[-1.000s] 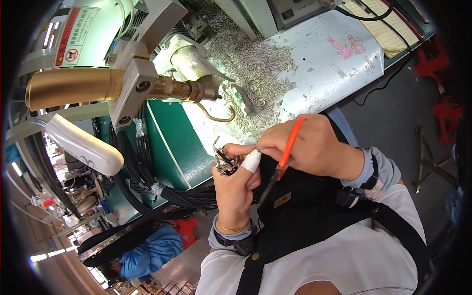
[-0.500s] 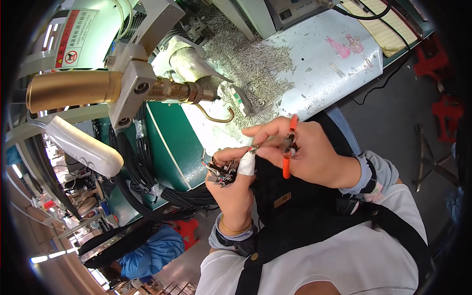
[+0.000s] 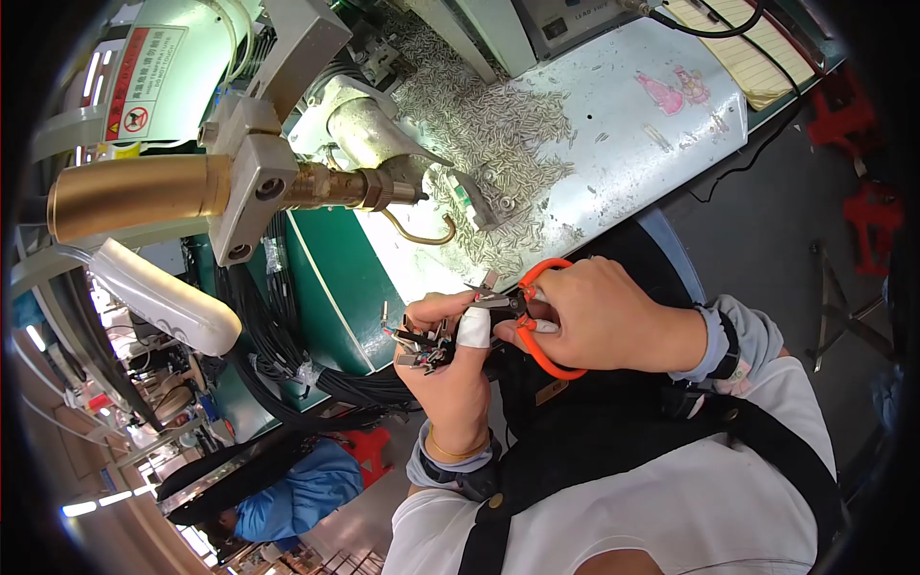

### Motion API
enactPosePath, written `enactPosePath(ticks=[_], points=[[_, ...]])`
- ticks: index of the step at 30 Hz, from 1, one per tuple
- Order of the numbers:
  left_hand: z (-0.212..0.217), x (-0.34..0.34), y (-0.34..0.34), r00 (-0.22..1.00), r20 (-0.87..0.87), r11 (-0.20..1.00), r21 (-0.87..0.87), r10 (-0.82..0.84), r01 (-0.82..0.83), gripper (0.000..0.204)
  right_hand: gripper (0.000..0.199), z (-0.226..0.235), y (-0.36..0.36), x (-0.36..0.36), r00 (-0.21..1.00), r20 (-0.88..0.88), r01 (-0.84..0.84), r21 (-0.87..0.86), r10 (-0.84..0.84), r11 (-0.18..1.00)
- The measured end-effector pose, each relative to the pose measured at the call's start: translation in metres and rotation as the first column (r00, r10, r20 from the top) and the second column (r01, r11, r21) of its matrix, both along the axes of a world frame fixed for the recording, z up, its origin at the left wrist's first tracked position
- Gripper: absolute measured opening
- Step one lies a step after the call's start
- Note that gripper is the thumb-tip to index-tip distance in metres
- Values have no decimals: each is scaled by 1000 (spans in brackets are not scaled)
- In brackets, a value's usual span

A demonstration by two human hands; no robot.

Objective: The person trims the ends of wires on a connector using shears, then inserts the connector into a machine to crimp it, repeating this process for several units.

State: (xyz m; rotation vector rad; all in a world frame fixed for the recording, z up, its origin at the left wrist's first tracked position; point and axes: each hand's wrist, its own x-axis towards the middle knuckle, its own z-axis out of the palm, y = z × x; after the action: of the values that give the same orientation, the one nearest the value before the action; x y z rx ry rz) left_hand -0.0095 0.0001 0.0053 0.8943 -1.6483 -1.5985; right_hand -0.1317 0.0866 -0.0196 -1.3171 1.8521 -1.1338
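My left hand [image 3: 448, 388], its thumb wrapped in white tape, is closed round a bunch of black cable ends [image 3: 426, 345] tipped with small metal connectors and bits of coloured wire. Orange-handled scissors [image 3: 528, 337] sit in my right hand [image 3: 613, 311], with fingers curled about the handles. Their blades point left and lie by the taped thumb tip, where a small metal piece sticks up beside them. Exactly what lies between the blades is too small to tell.
Many small metal pins [image 3: 479, 125] are heaped on the pale work surface [image 3: 661, 144] ahead. A brass-coloured tool on a stand [image 3: 144, 196] and a white lamp [image 3: 168, 297] are at the left. Black cables [image 3: 335, 383] run along the green mat. A lined notepad [image 3: 747, 53] lies far right.
My right hand has turned the scissors so that their blades reach across to my left thumb; before, the handles stood upright among the fingers and its fingertips were at the thumb.
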Motion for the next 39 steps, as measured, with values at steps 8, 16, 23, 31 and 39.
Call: enactPosePath(ticks=[8, 16, 23, 31, 39], points=[[2, -12, -33, 992, -61, 892, 434, -109, 124, 12, 26, -6, -2, -5, 851, 523, -18, -81, 58, 997], [-9, -39, -60, 988, -119, 837, 527, -100, 148, 15, 14, 9, -44, -29, 775, 605, 250, -28, -183, 968], [-11, -36, -73, 985, -77, 802, 574, -152, 168, 18, 13, 5, -59, -39, 825, 534, 231, -22, -184, 973], [-8, -36, -70, 986, -86, 814, 556, -142, 166, 23, 13, -4, -61, -37, 929, 312, 259, -158, -201, 953], [-10, -33, -74, 985, -99, 792, 586, -141, 172, 21, 11, 0, -60, -34, 889, 403, 271, -77, -218, 960]])
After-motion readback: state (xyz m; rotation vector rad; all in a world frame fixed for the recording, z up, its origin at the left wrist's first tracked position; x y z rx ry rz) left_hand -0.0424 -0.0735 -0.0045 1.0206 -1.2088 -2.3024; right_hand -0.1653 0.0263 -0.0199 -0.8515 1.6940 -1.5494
